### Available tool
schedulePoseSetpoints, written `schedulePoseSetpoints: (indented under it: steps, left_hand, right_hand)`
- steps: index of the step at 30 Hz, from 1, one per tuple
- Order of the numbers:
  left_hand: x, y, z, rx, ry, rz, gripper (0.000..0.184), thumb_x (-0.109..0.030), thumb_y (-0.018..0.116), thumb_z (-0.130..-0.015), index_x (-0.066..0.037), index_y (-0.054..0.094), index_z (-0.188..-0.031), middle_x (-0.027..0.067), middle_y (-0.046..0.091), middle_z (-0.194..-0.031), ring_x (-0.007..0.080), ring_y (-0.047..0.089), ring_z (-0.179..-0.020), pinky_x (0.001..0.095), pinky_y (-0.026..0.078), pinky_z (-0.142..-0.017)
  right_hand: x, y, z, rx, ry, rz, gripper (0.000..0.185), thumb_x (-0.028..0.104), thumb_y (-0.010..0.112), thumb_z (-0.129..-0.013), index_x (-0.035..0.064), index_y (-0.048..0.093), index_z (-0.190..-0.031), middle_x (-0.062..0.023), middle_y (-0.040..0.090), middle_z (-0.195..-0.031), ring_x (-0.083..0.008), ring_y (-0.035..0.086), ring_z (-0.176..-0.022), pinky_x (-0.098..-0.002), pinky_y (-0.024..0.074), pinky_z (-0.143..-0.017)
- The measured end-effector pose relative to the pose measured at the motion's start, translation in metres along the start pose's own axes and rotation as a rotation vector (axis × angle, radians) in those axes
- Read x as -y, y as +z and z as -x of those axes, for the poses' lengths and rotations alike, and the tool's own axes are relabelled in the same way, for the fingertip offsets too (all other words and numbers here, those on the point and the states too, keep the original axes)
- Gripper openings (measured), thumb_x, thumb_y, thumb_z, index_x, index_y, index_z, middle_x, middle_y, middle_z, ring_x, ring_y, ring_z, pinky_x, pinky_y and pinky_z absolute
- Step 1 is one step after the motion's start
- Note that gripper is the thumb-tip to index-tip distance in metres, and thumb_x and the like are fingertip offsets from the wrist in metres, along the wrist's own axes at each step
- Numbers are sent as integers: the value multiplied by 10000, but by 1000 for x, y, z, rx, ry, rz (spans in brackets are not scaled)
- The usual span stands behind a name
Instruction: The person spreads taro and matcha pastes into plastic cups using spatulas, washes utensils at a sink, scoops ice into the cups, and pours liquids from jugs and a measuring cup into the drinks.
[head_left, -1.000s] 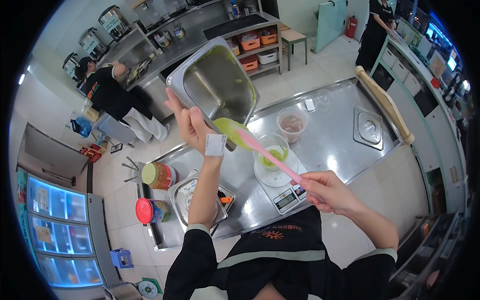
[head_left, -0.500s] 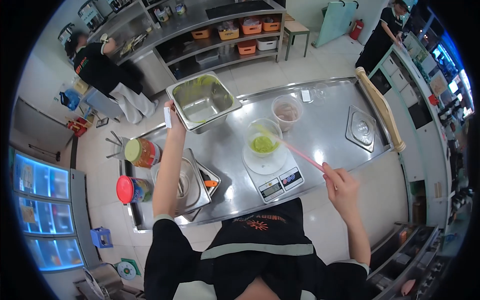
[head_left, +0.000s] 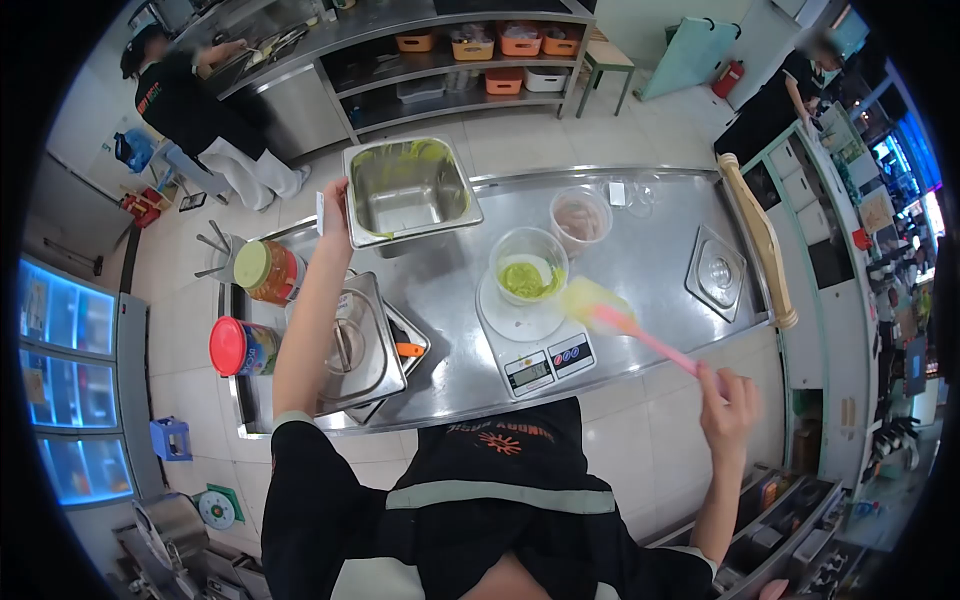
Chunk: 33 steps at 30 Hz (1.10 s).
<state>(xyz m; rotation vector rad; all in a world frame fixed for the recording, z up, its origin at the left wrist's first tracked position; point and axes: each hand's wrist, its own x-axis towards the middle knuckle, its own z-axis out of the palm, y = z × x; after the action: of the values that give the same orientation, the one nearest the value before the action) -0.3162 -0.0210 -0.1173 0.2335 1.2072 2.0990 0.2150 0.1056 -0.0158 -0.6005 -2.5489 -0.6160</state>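
My left hand (head_left: 336, 212) grips the left rim of a square steel pan (head_left: 410, 195), tilted above the table, with green smears on its inner walls. My right hand (head_left: 728, 402) is closed round the pink handle of a spatula (head_left: 610, 312), whose pale blade is coated yellow-green and blurred by motion. Left of the blade, a clear plastic tub (head_left: 528, 262) with green paste at its bottom stands on a white kitchen scale (head_left: 520, 325). Behind it sits another clear tub (head_left: 580, 218) with pinkish-brown contents.
At the table's left are a jar with a green lid (head_left: 268, 272), a red-lidded tub (head_left: 242, 346) and a lidded steel pan (head_left: 365, 345). A steel lid (head_left: 716, 272) lies at the right, near a wooden bar (head_left: 758, 240). Two other people stand farther back.
The spatula has come out of the tub on the scale and moved right, toward me. The steel pan is still held up at the left, its opening turned slightly more toward me.
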Motion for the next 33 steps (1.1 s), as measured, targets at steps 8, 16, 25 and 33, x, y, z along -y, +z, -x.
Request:
schedulePoseSetpoints:
  steps: [8,16,25,33]
  left_hand:
    - [-95,111,55,356,68,-528,260,-226,476,-806,-23,551,-950,48,581,-836,88,554,-706,225,454,-650]
    - [-131,194,113,634,146,-748,357,-237,524,-799,8,539,-1058,26,567,-841,15,504,-653,141,406,-568]
    - [-124,185,117,642,263,-793,373,-199,500,-813,2,505,-1127,-38,549,-764,-25,387,-542,123,309,-487]
    - [-126,190,127,604,439,-878,300,-148,503,-780,0,396,-542,41,571,-1059,8,333,-492,187,293,-435]
  right_hand:
    - [-27,-48,-108,-297,-217,149,345,40,606,-595,146,649,-921,-29,530,-762,-138,446,-534,-240,323,-419]
    - [-8,-81,-230,-502,-477,188,437,56,575,-569,168,612,-990,15,442,-639,-115,409,-479,-233,344,-406]
    - [11,-70,-198,-56,-332,-13,305,96,575,-677,155,588,-976,-1,457,-597,-127,492,-456,-257,376,-389]
    - [8,-83,-195,18,-184,136,261,121,577,-707,138,585,-967,-24,475,-587,-158,507,-460,-288,388,-406]
